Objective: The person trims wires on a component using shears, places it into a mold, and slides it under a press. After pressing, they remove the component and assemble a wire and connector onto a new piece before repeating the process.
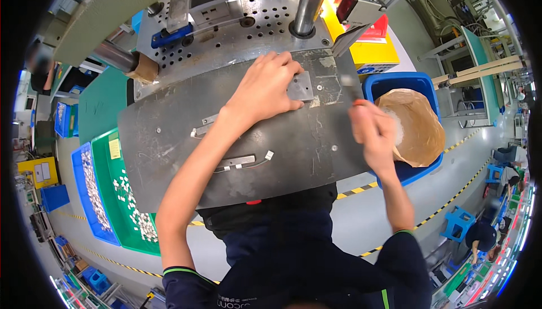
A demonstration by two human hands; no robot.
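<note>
My left hand [265,86] is closed around a flat grey metal block [301,86] with small holes, pressing it on the dark work plate [293,156]. To the right, my right hand [374,131] grips a hand tool [352,88] with an orange-red end and a dark shaft. Motion blurs the tool, so its kind cannot be told. It points away from me, beside the block. Nearer to me on the plate lie a thin metal strip [240,161] with white connectors and wires, and a second strip [210,120] partly hidden behind my left forearm.
Right of the plate stands a blue bin [370,86] lined with brown paper. Left are a green tray [132,196] and a blue tray [93,196] of small white parts. Beyond the plate rise a perforated press bed [226,46], steel column [310,4] and yellow box [375,55].
</note>
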